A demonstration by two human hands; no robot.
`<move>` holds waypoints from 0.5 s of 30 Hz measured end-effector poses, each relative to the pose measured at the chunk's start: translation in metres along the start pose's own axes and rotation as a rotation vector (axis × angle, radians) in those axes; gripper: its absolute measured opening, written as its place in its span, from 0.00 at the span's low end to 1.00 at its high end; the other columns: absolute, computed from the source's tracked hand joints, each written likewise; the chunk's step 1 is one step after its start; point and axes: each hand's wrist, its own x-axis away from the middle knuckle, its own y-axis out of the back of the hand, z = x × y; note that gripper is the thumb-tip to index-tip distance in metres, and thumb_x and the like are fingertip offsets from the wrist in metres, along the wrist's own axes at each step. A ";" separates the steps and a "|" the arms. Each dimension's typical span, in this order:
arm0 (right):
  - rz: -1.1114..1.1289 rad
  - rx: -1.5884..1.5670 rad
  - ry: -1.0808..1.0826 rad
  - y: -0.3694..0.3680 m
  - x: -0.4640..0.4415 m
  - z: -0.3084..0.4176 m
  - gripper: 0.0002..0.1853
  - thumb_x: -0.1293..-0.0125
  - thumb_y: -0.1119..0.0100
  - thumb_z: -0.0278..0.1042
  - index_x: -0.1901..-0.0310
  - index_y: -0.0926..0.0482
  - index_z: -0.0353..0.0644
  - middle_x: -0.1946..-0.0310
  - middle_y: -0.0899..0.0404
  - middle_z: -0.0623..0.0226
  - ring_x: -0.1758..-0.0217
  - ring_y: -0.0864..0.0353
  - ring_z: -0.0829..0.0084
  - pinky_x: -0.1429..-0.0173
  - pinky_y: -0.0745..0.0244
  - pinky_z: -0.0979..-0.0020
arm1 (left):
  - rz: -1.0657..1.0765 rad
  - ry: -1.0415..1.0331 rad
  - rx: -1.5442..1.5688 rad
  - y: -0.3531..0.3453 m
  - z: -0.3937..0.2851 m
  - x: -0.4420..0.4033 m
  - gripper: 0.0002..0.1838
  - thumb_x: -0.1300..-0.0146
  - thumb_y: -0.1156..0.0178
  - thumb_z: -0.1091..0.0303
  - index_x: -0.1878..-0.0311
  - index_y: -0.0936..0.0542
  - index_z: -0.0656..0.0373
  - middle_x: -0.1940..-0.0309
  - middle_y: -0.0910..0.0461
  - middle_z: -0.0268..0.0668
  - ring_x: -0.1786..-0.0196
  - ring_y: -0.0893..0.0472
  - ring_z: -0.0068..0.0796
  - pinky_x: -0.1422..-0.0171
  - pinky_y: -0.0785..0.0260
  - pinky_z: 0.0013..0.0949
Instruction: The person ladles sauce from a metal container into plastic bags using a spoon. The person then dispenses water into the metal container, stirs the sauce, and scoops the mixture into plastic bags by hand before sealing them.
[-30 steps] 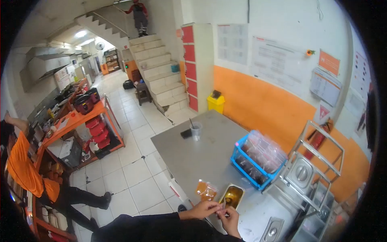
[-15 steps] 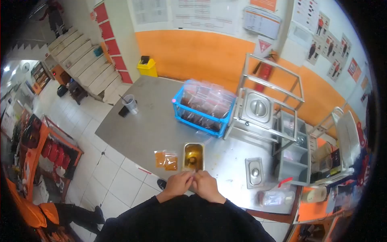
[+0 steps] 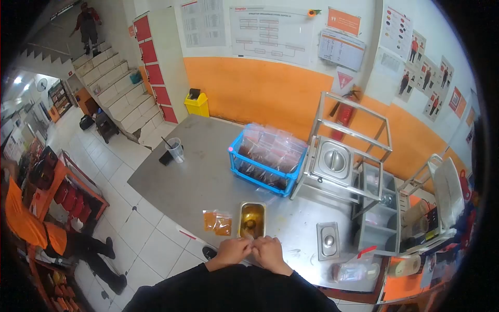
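My left hand (image 3: 233,251) and my right hand (image 3: 270,254) meet at the near edge of the table, fingers bent and pinched together. Between the fingertips shows a bit of a small clear plastic bag (image 3: 249,237), mostly hidden by the hands. Right beyond them stands a rectangular steel pan (image 3: 240,221) with yellow-brown oily liquid and a dark round shape in it. Left of the pan, flat sachets of orange sauce (image 3: 217,223) lie on the table.
A blue basket (image 3: 260,177) full of filled plastic bags stands behind the pan. A steel rack (image 3: 358,135), a steel lid (image 3: 328,241) and grey bins (image 3: 377,218) are to the right. A plastic cup (image 3: 175,151) stands at left. A co-worker (image 3: 39,229) is at far left.
The view has tilted up a little, so the table sits lower in the frame. My hands stay together at the pan's near end. The co-worker at left shows more fully.
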 end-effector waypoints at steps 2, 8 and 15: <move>-0.033 -0.012 -0.007 -0.001 -0.001 0.003 0.05 0.46 0.43 0.36 0.70 0.20 0.47 0.73 0.23 0.69 0.65 0.24 0.63 0.61 0.36 0.59 | 0.023 0.012 -0.008 0.002 0.001 0.000 0.10 0.39 0.46 0.58 0.67 0.24 0.55 0.72 0.20 0.40 0.67 0.20 0.47 0.65 0.30 0.48; -0.065 0.016 0.066 0.005 -0.002 0.008 0.05 0.47 0.41 0.38 0.73 0.22 0.48 0.73 0.25 0.70 0.63 0.25 0.66 0.58 0.37 0.61 | -0.003 0.073 0.099 -0.007 0.006 0.011 0.12 0.38 0.47 0.59 0.65 0.22 0.57 0.70 0.21 0.44 0.64 0.21 0.50 0.61 0.30 0.49; -0.065 0.176 0.111 0.000 0.000 0.014 0.08 0.44 0.41 0.41 0.66 0.22 0.48 0.69 0.25 0.71 0.61 0.26 0.68 0.58 0.37 0.59 | -0.039 0.050 0.179 -0.017 0.017 0.019 0.12 0.36 0.49 0.60 0.57 0.24 0.56 0.67 0.21 0.47 0.63 0.21 0.53 0.60 0.31 0.51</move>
